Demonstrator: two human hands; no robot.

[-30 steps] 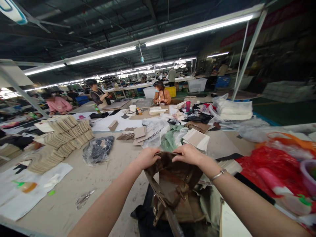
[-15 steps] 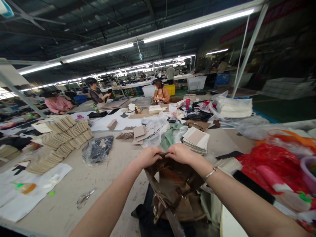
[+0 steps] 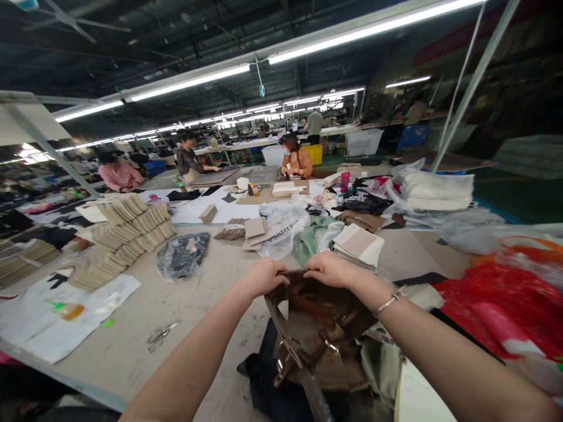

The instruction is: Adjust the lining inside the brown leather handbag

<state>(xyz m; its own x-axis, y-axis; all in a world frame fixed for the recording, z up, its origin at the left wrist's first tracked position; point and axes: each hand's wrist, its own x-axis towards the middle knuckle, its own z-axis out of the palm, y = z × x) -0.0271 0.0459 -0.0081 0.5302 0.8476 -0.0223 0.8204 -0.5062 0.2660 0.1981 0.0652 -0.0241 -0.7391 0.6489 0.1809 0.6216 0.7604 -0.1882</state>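
A brown handbag (image 3: 325,316) with metal fittings and a strap sits in front of me, its mouth facing me. My left hand (image 3: 263,278) pinches the far rim at its left part. Close beside it, my right hand (image 3: 331,271) grips the same rim, thumb and fingers closed over the edge. Dark fabric (image 3: 264,375) lies under and left of the bag, and pale green-grey cloth (image 3: 380,363) is at its right. A bracelet (image 3: 387,303) circles my right wrist. The bag's underside is hidden.
Scissors (image 3: 162,336) and a glue bottle (image 3: 68,310) lie to the left, with stacked beige pieces (image 3: 132,234) behind. A plastic-wrapped dark bundle (image 3: 183,255) is mid-table. Cards (image 3: 358,245) stand beyond my right hand; red plastic (image 3: 488,305) covers the right. Co-workers sit and stand farther back.
The camera view has shifted, so the scene sits a little further right. Both hands keep their hold on the bag's rim; my right hand is slightly farther from the left.
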